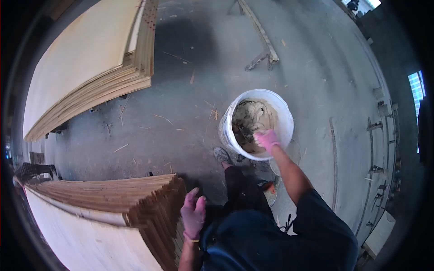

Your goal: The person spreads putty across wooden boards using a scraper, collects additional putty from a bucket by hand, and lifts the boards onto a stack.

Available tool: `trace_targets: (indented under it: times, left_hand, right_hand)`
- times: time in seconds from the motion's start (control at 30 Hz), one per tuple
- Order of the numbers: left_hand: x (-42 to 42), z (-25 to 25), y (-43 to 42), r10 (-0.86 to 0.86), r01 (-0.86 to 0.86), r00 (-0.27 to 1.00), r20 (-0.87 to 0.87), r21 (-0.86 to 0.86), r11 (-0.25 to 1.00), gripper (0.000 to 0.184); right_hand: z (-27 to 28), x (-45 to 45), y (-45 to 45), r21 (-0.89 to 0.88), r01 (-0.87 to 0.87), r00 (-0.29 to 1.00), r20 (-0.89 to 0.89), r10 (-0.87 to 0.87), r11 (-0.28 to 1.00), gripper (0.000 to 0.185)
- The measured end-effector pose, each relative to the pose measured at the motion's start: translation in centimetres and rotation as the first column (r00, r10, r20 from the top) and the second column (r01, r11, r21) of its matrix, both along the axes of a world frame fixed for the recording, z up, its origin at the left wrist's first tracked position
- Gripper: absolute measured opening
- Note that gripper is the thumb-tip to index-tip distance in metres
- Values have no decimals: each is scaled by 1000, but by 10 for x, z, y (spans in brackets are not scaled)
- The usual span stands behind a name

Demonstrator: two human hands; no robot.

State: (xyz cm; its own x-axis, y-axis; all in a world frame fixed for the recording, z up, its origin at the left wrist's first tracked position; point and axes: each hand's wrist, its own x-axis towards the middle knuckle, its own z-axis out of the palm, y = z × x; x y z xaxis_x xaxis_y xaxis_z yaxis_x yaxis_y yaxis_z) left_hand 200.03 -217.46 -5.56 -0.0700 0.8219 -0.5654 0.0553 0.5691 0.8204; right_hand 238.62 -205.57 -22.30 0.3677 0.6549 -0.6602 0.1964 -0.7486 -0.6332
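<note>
A white bucket (285, 113) stands on the floor in front of me, holding thick beige-grey paste (257, 110) with a darker patch at its left. My right hand (267, 139), in a pink glove, reaches over the near rim into the bucket. Its fingers are curled closed at the paste, and what they grip is hidden. My left hand (193, 216), also pink-gloved, hangs beside the corner of the near sheet stack (156, 203). Its fingers are apart and hold nothing.
Another stack of thin wooden sheets (90, 58) lies at upper left. A narrow wooden trestle (260, 31) stands beyond the bucket. Wood splinters litter the concrete floor (190, 108). A container with something orange (270, 192) sits near my legs. Another person (34, 171) is at far left.
</note>
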Motion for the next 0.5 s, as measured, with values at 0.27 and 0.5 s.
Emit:
trace_targets:
  times: [0.27, 0.5]
  left_hand:
    - [118, -79, 110, -381, 368, 924, -13, -233, 900, 51]
    - [157, -93, 136, -527, 515, 849, 48, -303, 802, 57]
  right_hand:
    - [-94, -59, 54, -365, -271, 781, 458, 425, 891, 51]
    - [-40, -36, 19, -229, 902, 404, 148, -903, 366, 34]
